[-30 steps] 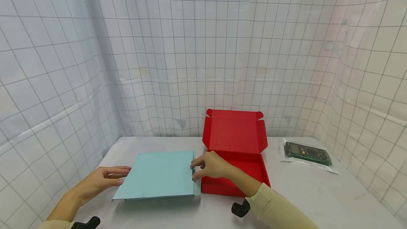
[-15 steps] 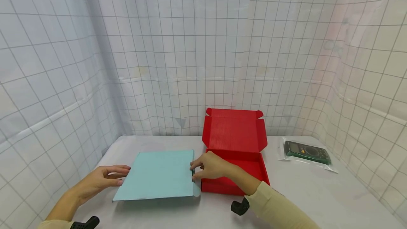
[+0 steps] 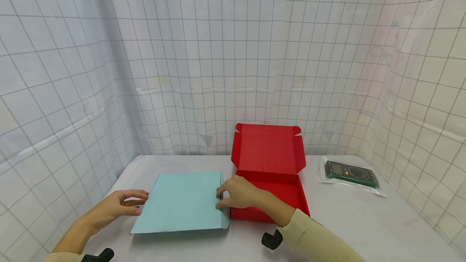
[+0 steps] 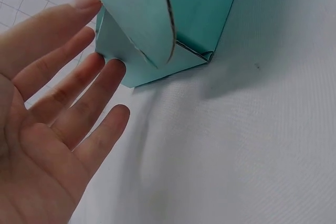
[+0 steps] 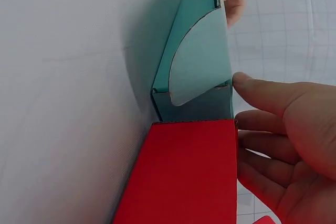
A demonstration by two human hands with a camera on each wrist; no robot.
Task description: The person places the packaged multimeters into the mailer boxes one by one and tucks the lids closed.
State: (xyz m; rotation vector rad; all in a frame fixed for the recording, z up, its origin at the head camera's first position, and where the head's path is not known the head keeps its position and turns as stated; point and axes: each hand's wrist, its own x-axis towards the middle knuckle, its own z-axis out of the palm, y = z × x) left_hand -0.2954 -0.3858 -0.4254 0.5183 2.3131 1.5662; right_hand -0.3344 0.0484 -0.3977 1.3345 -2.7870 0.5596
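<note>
A light blue cardboard mailer box (image 3: pixel 183 201) lies at the left of the table, its lid folded over and the front edge slightly raised. My left hand (image 3: pixel 111 209) is at its left side, fingers loosely extended; in the left wrist view, fingertips meet the box side beside a rounded lid flap (image 4: pixel 144 19). My right hand (image 3: pixel 242 193) is at the right edge, thumb and fingertips along it. In the right wrist view, the right thumb (image 5: pixel 262 93) touches the lid's edge, and a rounded flap (image 5: pixel 199 59) hangs outside the box wall.
Close to the right of the blue box stands a red mailer box (image 3: pixel 268 148) with its lid up, partly behind my right forearm. A green-and-black multimeter (image 3: pixel 351 174) in a clear bag lies far right. Gridded white curtain (image 3: pixel 233 64) surrounds the table.
The blue lid's front edge has come down and slightly toward me, covering the box front seen earlier. My right hand has shifted slightly left; my left hand has stayed nearly still.
</note>
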